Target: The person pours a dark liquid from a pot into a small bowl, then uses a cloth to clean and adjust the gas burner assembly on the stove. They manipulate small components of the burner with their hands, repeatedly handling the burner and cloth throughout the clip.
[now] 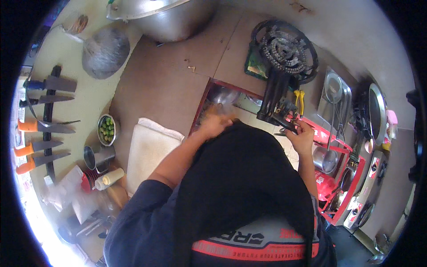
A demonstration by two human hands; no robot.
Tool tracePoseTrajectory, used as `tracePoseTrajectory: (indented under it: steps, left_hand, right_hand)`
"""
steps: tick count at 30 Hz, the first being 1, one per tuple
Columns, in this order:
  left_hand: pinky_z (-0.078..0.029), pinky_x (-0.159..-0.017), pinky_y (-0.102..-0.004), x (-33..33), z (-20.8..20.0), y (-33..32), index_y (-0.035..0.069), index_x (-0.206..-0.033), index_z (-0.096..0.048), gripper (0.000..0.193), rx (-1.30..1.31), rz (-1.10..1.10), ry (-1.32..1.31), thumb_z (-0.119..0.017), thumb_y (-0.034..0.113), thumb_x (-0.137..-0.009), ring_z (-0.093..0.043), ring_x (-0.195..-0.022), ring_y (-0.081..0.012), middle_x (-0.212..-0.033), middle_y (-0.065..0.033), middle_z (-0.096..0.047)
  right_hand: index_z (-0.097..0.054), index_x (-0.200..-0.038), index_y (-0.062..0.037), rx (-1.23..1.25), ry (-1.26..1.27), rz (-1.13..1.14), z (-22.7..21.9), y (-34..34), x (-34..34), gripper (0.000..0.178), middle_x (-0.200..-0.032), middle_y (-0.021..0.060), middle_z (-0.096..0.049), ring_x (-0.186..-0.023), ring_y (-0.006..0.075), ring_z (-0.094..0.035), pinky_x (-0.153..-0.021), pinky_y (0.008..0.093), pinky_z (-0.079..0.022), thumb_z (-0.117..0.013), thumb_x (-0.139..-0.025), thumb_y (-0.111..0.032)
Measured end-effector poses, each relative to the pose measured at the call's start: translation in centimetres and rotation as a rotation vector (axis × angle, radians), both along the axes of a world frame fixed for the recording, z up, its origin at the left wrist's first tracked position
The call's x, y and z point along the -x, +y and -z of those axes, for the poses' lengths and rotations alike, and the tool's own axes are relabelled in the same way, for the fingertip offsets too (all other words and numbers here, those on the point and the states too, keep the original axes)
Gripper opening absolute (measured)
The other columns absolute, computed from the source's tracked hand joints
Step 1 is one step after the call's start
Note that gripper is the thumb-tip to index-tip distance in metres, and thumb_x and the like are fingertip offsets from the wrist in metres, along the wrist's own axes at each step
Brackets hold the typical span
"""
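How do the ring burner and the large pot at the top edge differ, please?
Colour: the ring burner is mostly black, while the large pot is shiny silver.
Form: the ring burner has open rings and a long neck; the large pot has a smooth, curved wall.
Contact: the right hand grips the ring burner's near end; neither hand touches the large pot's visible part.
Both look rounded.

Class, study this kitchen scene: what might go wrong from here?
1. The right hand is at the near end of the black burner; a hard push or pull might shift it.
2. The yellow pliers lie close beside the burner and could get knocked.
3. The left hand, partly blurred, is near a red edge and may scrape it.
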State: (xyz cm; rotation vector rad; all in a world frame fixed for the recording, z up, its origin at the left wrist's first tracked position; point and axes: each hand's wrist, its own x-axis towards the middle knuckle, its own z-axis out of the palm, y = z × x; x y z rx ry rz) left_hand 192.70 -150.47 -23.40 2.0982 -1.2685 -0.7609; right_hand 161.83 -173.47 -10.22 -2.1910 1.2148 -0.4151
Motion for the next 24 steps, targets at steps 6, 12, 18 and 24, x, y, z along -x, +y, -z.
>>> tracePoseTrajectory:
  steps: [6, 12, 18, 24]
  left_hand:
    - [-0.054, -0.103, -0.0461, -1.4, -2.0, -1.8, 0.004, -0.127, -0.073, 0.036, 0.013, -0.213, 0.420, -0.063, 0.032, -0.107, -0.070, -0.119, -0.0309, -0.123, -0.0110, -0.076]
    - [-0.056, -0.104, -0.0416, 0.4, -13.3, -8.2, 0.005, -0.154, -0.048, 0.043, 0.158, -0.377, 1.244, -0.048, 0.023, -0.115, -0.068, -0.120, -0.0259, -0.134, -0.0118, -0.067]
    - [-0.054, -0.108, -0.0418, 4.8, -16.0, -12.5, 0.002, -0.153, -0.051, 0.060, 0.141, 0.268, 1.525, -0.067, 0.039, -0.108, -0.068, -0.120, -0.0233, -0.140, -0.0100, -0.067]
    - [-0.051, -0.110, -0.0354, 6.2, -16.5, -12.2, -0.002, -0.145, -0.058, 0.058, 0.104, 0.211, 0.832, -0.081, 0.005, -0.093, -0.065, -0.122, -0.0172, -0.134, -0.0081, -0.071]
  right_hand:
    - [-0.076, -0.112, 0.0049, 0.100, -0.106, -0.049, -0.2, -0.9, 0.4, 0.053, -0.086, 0.0082, -0.073, -0.074, 0.0115, -0.063, -0.066, 0.0291, -0.050, -0.093, -0.068, -0.019]
    - [-0.078, -0.101, -0.0038, 0.006, -0.004, -0.002, -3.7, -0.9, -1.3, 0.049, -0.069, 0.0106, -0.062, -0.064, 0.0282, -0.065, -0.061, 0.0410, -0.051, -0.090, -0.064, -0.033]
    - [-0.077, -0.097, -0.0060, 0.007, -0.035, -0.064, -6.3, -0.3, -2.7, 0.044, -0.072, 0.0125, -0.066, -0.069, 0.0316, -0.069, -0.064, 0.0439, -0.053, -0.088, -0.065, -0.034]
    - [-0.078, -0.098, -0.0070, -0.016, 0.002, -0.160, -6.9, 0.3, -1.3, 0.042, -0.073, 0.0129, -0.067, -0.069, 0.0342, -0.068, -0.066, 0.0444, -0.053, -0.090, -0.068, -0.034]
